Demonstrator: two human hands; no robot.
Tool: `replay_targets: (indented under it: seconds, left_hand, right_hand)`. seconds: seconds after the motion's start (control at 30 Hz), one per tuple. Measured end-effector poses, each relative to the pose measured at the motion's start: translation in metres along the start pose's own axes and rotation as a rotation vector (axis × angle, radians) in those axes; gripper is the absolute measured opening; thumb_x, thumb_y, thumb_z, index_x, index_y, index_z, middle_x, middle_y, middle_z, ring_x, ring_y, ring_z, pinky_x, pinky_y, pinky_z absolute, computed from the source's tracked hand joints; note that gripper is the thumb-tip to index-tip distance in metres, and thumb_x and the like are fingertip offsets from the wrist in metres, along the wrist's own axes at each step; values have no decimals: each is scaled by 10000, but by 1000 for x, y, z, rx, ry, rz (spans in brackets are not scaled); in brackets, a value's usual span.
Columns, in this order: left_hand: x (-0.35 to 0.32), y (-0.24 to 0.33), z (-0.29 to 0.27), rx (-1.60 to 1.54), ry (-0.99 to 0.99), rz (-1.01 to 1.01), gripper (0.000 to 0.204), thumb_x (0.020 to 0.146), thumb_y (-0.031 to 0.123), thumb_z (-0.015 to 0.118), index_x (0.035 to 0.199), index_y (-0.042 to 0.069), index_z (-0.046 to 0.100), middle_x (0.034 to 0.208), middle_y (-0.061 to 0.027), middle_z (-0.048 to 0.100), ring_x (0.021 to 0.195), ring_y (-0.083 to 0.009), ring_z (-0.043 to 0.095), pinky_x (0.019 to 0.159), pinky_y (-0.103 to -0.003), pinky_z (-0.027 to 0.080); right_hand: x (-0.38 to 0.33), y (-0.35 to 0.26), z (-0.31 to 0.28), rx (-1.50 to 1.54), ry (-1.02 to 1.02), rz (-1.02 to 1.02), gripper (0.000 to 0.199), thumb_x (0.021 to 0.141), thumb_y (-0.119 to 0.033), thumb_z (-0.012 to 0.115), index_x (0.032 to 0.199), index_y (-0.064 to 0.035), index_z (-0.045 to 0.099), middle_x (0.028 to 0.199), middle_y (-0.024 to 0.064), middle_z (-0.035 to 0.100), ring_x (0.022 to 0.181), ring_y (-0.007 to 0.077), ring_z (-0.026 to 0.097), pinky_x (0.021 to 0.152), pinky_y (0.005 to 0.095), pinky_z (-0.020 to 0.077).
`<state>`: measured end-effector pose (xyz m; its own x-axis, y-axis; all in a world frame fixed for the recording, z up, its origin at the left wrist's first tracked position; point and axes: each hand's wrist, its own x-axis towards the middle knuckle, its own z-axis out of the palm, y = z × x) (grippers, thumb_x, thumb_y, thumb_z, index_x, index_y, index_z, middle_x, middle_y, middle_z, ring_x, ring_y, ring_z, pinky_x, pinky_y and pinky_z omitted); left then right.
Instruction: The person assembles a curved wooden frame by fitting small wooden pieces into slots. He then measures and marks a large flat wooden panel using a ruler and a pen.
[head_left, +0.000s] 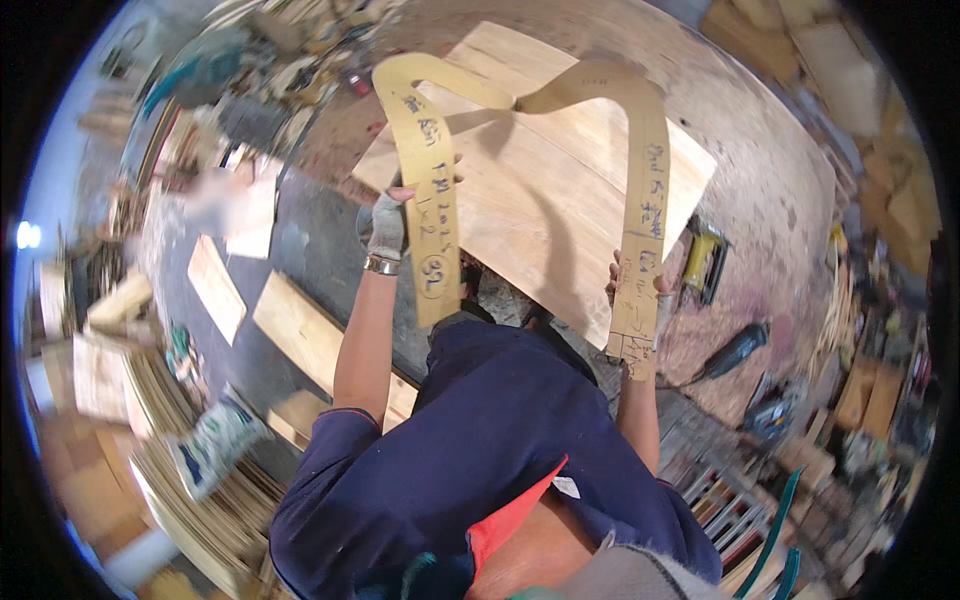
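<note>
Both my hands hold up a thin, tan, curved template (pixel 432 180) with handwriting on its faces. Two arched arms of it meet at a narrow point in the middle, and its ends hang toward me. My left hand (pixel 388 222), in a grey glove with bare fingertips and a watch at the wrist, grips the left arm by its outer edge. On the right arm, my right hand (pixel 662 290) is closed round the lower part, mostly hidden behind it. Beneath and beyond the template lies a pale wooden panel (pixel 545 190), partly shadowed by it.
Right of the panel, a yellow-and-black nail gun (pixel 703 262) and a dark teal power tool (pixel 737 350) lie on the stained worktop (pixel 740 190). Loose boards (pixel 300 325) are on the left, near stacked thin strips (pixel 200 510) and a plastic bag (pixel 220 440). Scrap wood crowds the edges.
</note>
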<state>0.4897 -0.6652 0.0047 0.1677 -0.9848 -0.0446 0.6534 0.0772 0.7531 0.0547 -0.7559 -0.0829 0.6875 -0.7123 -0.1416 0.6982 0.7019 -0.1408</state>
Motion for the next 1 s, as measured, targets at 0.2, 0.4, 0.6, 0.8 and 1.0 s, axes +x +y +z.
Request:
replay_targets:
  seconds: [0.2, 0.4, 0.6, 0.8, 1.0]
  left_hand:
    - [42, -15, -134, 551, 313, -255, 558, 932, 109, 534, 1467, -14, 432, 1298, -152, 626, 1104, -237, 659, 882, -362, 577]
    - [80, 28, -217, 585, 155, -185, 591, 982, 26, 487, 1545, -8, 309, 1350, -135, 590, 1116, -195, 647, 908, -348, 565]
    - [159, 57, -250, 674, 47, -122, 632, 1026, 46, 511, 1591, 33, 227, 1481, -125, 484, 1280, -178, 547, 1037, -346, 499]
    - [223, 65, -231, 406, -46, -196, 530, 992, 5, 543, 1503, 27, 400, 1421, -90, 549, 1240, -190, 572, 1020, -364, 500]
    - [237, 39, -281, 719, 113, -297, 568, 923, -8, 602, 1464, -1, 433, 1306, -150, 611, 1122, -231, 617, 935, -359, 525]
  right_hand:
    - [-36, 46, -50, -469, 818, -166, 571, 960, -312, 593, 1418, 10, 480, 1243, 167, 658, 1020, 279, 697, 844, 368, 598]
    - [-27, 89, -32, -797, 920, -268, 402, 970, -110, 622, 1344, 26, 568, 1110, 73, 712, 917, 156, 703, 800, 291, 574]
    - [-3, 97, -20, -733, 1006, -439, 393, 981, -156, 646, 1324, 28, 592, 1109, 81, 722, 885, 155, 715, 771, 292, 583]
    - [-1, 59, -25, -670, 988, -520, 374, 959, -159, 680, 1270, 38, 619, 1002, 81, 738, 776, 165, 721, 703, 305, 596]
    - [-20, 28, -43, -1651, 1454, -192, 399, 804, -367, 695, 973, -8, 734, 939, 193, 731, 833, 329, 709, 764, 421, 539]
